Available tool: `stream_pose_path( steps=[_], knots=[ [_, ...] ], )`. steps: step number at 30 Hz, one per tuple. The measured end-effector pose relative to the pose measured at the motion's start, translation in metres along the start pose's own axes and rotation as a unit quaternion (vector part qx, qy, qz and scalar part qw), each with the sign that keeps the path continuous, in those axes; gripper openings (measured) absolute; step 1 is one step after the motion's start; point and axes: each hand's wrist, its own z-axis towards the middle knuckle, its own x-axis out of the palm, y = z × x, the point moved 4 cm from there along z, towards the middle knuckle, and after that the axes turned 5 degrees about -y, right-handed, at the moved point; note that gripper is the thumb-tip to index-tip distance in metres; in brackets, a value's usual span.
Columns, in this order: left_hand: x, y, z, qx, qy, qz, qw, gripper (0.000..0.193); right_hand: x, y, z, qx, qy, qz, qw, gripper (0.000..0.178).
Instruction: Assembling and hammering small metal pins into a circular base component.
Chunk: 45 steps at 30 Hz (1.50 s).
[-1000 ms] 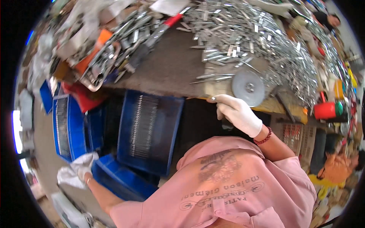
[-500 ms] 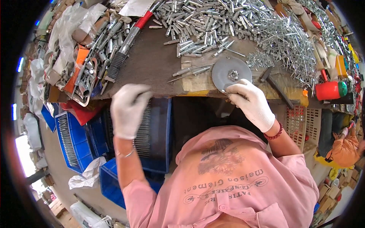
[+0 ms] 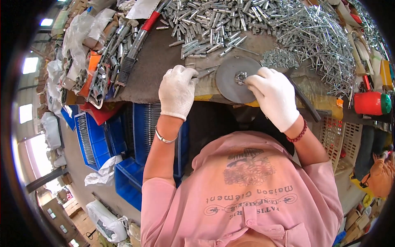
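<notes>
There is one round grey metal disc (image 3: 235, 78) on the near edge of the workbench (image 3: 152, 70), and I use it as the landmark. Two hands work at it, both in white gloves. The right hand (image 3: 273, 96) lies over the right part of the disc, and its fingertips (image 3: 252, 80) close on one small metal piece (image 3: 240, 77) at the centre of the disc. The left hand (image 3: 177, 91) rests just left of the disc. Its fingers are curled around one thin metal pin (image 3: 207, 71) that points toward the disc; how tight this hold is, I cannot tell.

Behind the disc lies one big heap of short silver sleeves (image 3: 214, 20), too many to count. Right behind the disc is a heap of thin silver nails (image 3: 317, 45), also too many to count. Far left of the disc I see one tool with red handle (image 3: 142, 29) and one orange flat package (image 3: 91, 72) between metal parts. Far right of the disc stands one red can with a green cap (image 3: 370, 103), lying on its side. Below the disc, to the left, there are about three blue plastic crates (image 3: 123, 181). One white plastic basket (image 3: 333, 136) is below it to the right.
</notes>
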Motion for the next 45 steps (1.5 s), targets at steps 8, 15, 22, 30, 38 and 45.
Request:
stream_pose_path(
  steps=[8,15,22,30,38,45],
  knots=[
    [0.001,-0.01,-0.008,-0.061,-0.006,0.008,0.998,0.006,0.045,0.01,0.005,0.079,-0.047,0.178,0.98,0.011],
    [0.005,0.0,-0.017,-0.184,0.019,-0.109,0.977,0.006,0.078,0.022,0.021,0.025,-0.034,0.119,0.992,0.015],
    [0.001,-0.012,-0.02,-0.14,0.016,-0.101,0.985,0.015,0.072,0.019,0.022,0.06,-0.054,0.137,0.987,0.011],
    [0.003,-0.011,-0.02,-0.092,-0.032,-0.078,0.992,0.013,0.061,0.022,0.019,0.068,-0.059,0.133,0.987,0.011],
    [0.001,-0.003,-0.025,-0.205,-0.009,-0.247,0.947,0.017,0.065,0.027,0.021,0.086,-0.075,0.201,0.973,0.015],
    [0.003,-0.014,-0.03,-0.363,0.06,-0.521,0.77,0.023,0.063,0.028,0.022,0.11,-0.119,0.261,0.952,0.018]
  ],
)
